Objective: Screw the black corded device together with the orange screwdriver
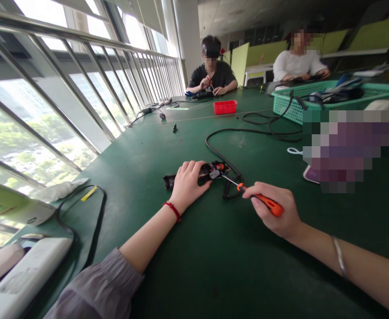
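Observation:
My left hand (189,181) is wrapped over a black corded device (170,181) lying on the green table, pressing it down. At its right end the inside lies bare, with small grey and orange-red parts (217,170). My right hand (277,208) grips a screwdriver (269,204) with an orange and black handle. The screwdriver's shaft points left, and its tip is at or very near the exposed parts; whether it touches is too small to tell. A black cable (210,141) runs from the device's right end across the table. My left fingers hide the device's middle.
A red tray (225,107) and a teal basket (287,106) holding tools and cables stand farther back. A small black piece (175,128) lies mid-table. At left are a white power strip (31,270) and a green-white bottle (11,206). Two people sit across the table.

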`<action>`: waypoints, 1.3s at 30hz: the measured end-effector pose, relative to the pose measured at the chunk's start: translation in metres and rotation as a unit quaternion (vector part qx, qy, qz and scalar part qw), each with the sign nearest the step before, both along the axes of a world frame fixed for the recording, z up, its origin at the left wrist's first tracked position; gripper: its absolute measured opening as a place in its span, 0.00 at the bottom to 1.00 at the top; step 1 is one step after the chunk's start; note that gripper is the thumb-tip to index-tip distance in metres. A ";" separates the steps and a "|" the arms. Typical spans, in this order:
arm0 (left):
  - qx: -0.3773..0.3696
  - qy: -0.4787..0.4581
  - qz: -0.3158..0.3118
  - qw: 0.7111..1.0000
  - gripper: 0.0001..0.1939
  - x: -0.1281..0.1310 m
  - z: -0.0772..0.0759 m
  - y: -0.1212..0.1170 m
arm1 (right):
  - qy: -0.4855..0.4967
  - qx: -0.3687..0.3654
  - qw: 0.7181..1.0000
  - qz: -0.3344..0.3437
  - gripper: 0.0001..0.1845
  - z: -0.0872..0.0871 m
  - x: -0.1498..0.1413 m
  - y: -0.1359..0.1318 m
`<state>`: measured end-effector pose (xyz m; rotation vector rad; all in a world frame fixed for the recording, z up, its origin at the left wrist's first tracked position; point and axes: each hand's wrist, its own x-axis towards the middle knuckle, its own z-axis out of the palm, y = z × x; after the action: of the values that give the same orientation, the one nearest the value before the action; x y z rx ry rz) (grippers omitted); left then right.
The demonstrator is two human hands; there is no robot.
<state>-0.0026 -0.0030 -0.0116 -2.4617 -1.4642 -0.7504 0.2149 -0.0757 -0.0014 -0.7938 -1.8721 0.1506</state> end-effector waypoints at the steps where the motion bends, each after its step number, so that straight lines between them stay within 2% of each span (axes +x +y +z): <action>1: 0.000 -0.001 0.000 1.000 0.21 0.000 0.000 0.000 | 0.004 -0.017 1.000 0.001 0.08 0.000 0.000 0.001; 5: 0.001 -0.003 0.002 1.000 0.21 0.000 0.000 0.000 | 0.019 -0.066 0.998 -0.004 0.08 -0.001 0.000 0.003; 12: 0.000 0.002 0.001 1.000 0.21 0.001 0.000 0.000 | 0.029 -0.010 0.999 -0.006 0.09 0.000 0.003 -0.001; 21: 0.003 -0.001 0.002 1.000 0.21 0.000 -0.001 0.000 | 0.039 -0.056 0.998 -0.008 0.09 -0.002 0.003 0.002; 31: 0.002 -0.002 0.001 1.000 0.21 0.000 0.000 0.000 | 0.031 -0.021 0.999 -0.006 0.08 0.000 0.002 -0.001; 39: 0.003 0.007 0.003 1.000 0.22 0.000 0.000 0.000 | 0.049 -0.095 0.994 -0.006 0.09 -0.004 0.002 0.004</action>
<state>-0.0026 -0.0029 -0.0115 -2.4517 -1.4617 -0.7352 0.2173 -0.0719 -0.0050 -0.9111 -1.7769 0.3594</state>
